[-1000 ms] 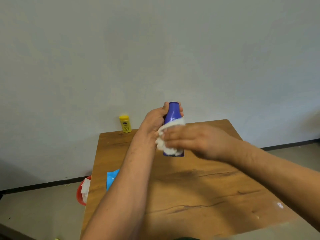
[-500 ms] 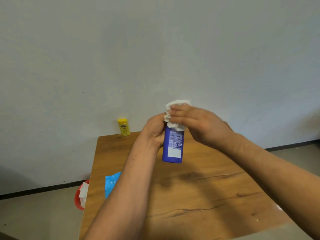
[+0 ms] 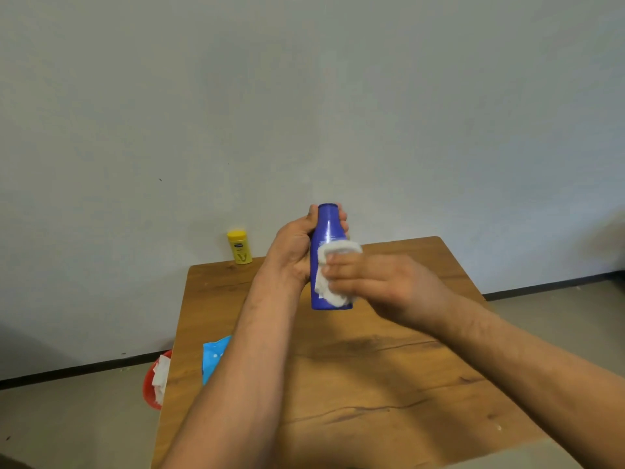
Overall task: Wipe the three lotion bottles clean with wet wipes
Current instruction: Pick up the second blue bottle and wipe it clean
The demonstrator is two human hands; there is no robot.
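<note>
Head view is showing the task partway through. The left hand point(image 3: 294, 248) is gripping the blue lotion bottle point(image 3: 326, 228) upright near its top, lifted above the desk point(image 3: 389, 384). The right hand point(image 3: 389, 286) is holding a bunched wet wipe point(image 3: 333, 294) against the bottle's lower body. A yellow bottle point(image 3: 240, 247) is standing beyond the left hand at the desk's far edge; whether it is already wiped I cannot tell, and no third bottle is showing. Used wipes are lying in a red bin point(image 3: 148, 394) on the floor, left of the left forearm. Half a second earlier the wipe was covering the bottle's top; now it is working lower down, leaving the top bare.
</note>
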